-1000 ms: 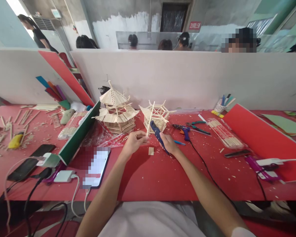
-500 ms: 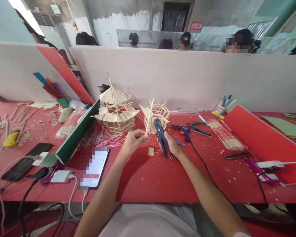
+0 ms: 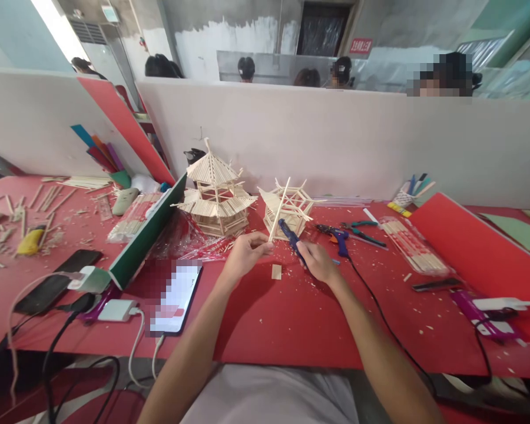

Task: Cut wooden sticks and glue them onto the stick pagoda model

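My left hand pinches the lower end of a thin wooden stick, which slants up and to the right. In my right hand is a blue hand cutter, turned nearly edge-on, its head close to the stick; whether its jaws touch the wood I cannot tell. Just behind stands a partly roofed stick frame. To its left is a two-tiered stick pavilion with slatted roofs. A small panel of short sticks lies flat on the red table between my forearms.
A glue gun with a black cord and green-handled pliers lie to the right, near a bagged stick bundle. At left are a phone, chargers and a green divider. Other people sit beyond the white partition.
The cutter has rotated in my right hand from broadside to nearly edge-on. The stick stays pinched in my left hand. The whole view has shifted slightly.
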Action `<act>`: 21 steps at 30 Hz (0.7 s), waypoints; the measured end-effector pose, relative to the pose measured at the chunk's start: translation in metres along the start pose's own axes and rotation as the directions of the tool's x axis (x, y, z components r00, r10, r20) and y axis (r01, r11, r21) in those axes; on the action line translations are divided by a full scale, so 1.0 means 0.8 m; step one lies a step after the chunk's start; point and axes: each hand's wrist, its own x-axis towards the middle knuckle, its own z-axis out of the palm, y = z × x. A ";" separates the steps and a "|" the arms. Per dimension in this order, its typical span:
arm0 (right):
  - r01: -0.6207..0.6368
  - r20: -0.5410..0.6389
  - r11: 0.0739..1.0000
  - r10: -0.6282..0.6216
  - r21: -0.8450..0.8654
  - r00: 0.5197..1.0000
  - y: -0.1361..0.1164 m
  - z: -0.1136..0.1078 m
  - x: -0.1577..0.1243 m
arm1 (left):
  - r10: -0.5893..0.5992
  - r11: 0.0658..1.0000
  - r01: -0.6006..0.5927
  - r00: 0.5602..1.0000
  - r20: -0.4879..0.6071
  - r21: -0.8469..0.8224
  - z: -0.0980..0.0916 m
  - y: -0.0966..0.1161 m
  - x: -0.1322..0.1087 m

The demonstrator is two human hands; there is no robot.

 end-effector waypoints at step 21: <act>-0.051 0.198 0.894 0.154 -0.445 0.968 -0.016 -0.045 -0.026 | -0.134 0.991 0.136 0.984 0.113 -0.007 0.003 -0.016 0.007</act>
